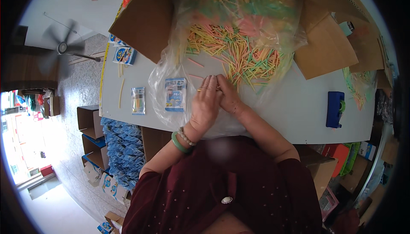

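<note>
My left hand (206, 103) and my right hand (231, 96) meet in front of me at the near edge of a heap of thin coloured sticks (252, 58). The left fingers are pressed together against the curled right fingers; anything between them is hidden. The sticks are pink, yellow, orange and green, spilling from a clear plastic bag (179, 41) onto the table. Left of my hands, a blue-and-white printed packet (175, 94) lies on the bag's film. A narrower clear-fronted packet (138, 100) with coloured sticks inside lies farther left.
A big cardboard box (147, 20) stands open at the far side of the white table (290, 118). A blue tape dispenser (335, 109) sits at the right. Many blue packets (124, 148) are piled below the table's left edge. A fan (62, 48) stands at far left.
</note>
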Demonstrator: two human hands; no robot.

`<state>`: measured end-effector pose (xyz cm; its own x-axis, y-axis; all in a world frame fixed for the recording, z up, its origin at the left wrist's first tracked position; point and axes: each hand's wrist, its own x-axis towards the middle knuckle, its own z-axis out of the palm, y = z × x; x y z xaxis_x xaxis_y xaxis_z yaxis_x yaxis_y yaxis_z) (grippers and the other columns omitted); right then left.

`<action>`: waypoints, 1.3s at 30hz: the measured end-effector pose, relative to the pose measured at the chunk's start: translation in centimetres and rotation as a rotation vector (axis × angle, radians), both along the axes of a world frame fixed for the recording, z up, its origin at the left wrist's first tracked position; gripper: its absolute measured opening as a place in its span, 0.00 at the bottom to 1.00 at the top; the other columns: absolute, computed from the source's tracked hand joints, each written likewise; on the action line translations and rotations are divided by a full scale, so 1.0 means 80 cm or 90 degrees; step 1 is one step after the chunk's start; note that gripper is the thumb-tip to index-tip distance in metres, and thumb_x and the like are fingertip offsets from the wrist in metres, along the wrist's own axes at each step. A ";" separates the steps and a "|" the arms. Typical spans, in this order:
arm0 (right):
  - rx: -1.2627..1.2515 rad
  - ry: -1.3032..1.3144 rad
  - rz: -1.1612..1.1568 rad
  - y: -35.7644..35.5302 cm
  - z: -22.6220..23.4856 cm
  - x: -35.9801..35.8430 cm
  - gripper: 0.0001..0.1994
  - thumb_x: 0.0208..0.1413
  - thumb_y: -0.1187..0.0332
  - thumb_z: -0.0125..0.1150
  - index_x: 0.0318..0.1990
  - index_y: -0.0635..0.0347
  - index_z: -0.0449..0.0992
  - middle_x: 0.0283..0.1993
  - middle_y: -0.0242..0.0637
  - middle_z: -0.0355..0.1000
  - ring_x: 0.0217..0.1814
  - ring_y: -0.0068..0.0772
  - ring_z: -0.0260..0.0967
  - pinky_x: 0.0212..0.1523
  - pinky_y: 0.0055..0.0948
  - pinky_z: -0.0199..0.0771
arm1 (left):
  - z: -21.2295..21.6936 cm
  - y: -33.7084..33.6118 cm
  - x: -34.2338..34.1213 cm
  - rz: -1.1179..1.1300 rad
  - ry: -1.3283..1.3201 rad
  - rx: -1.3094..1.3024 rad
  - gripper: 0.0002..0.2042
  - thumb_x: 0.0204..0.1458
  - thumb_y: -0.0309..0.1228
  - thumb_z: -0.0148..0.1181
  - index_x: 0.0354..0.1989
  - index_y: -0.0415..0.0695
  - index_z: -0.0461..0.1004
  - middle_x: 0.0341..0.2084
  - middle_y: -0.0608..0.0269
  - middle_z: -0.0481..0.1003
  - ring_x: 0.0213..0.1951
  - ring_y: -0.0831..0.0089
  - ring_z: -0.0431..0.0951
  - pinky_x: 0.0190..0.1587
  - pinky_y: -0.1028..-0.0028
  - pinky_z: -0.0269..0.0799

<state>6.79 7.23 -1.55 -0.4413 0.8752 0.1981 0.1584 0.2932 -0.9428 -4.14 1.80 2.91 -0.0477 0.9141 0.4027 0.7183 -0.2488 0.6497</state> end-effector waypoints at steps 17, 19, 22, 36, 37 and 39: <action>0.396 -0.063 0.090 -0.003 0.013 -0.001 0.12 0.47 0.82 0.54 0.39 0.59 0.71 0.35 0.38 0.70 0.44 0.43 0.71 0.53 0.37 0.67 | -0.011 -0.026 -0.105 0.420 0.155 -0.266 0.23 0.37 0.39 0.70 0.39 0.42 0.68 0.39 0.55 0.69 0.43 0.55 0.70 0.45 0.58 0.62; 0.423 -0.140 0.081 -0.004 0.029 0.002 0.12 0.47 0.83 0.54 0.39 0.59 0.71 0.36 0.37 0.71 0.47 0.43 0.71 0.56 0.39 0.65 | -0.018 -0.022 -0.109 0.436 0.125 -0.226 0.21 0.37 0.38 0.71 0.35 0.41 0.68 0.36 0.55 0.69 0.40 0.56 0.71 0.42 0.60 0.64; 0.422 -0.097 0.005 0.002 0.047 0.002 0.12 0.46 0.82 0.55 0.39 0.59 0.72 0.36 0.37 0.71 0.46 0.41 0.71 0.56 0.42 0.64 | -0.033 -0.024 -0.126 0.443 0.006 -0.184 0.16 0.38 0.34 0.70 0.25 0.40 0.67 0.27 0.56 0.70 0.30 0.57 0.71 0.34 0.63 0.66; 0.163 -0.076 -0.029 0.009 0.065 0.010 0.12 0.51 0.80 0.53 0.43 0.61 0.72 0.37 0.37 0.73 0.40 0.32 0.70 0.45 0.31 0.68 | 0.036 -0.025 -0.118 0.275 -0.010 -0.009 0.06 0.54 0.27 0.57 0.36 0.42 0.79 0.25 0.63 0.76 0.31 0.69 0.77 0.32 0.74 0.68; -0.056 0.009 -0.062 0.008 0.075 0.009 0.12 0.53 0.79 0.52 0.45 0.62 0.72 0.35 0.35 0.73 0.37 0.27 0.70 0.43 0.28 0.69 | 0.033 -0.024 -0.113 0.270 -0.012 -0.010 0.06 0.54 0.27 0.57 0.36 0.42 0.79 0.25 0.63 0.76 0.31 0.69 0.77 0.32 0.74 0.68; -0.141 0.101 0.000 0.016 0.093 0.007 0.12 0.55 0.78 0.52 0.48 0.63 0.70 0.32 0.32 0.71 0.34 0.23 0.67 0.39 0.24 0.68 | 0.033 -0.016 -0.097 0.157 -0.536 -0.248 0.04 0.55 0.26 0.57 0.30 0.42 0.77 0.22 0.68 0.75 0.28 0.79 0.74 0.28 0.78 0.65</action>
<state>7.32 8.55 5.93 -0.4194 0.9053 0.0678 0.0035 0.0763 -0.9971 -11.91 0.52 5.56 -0.3918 0.9018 -0.1821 -0.0194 0.1898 0.9816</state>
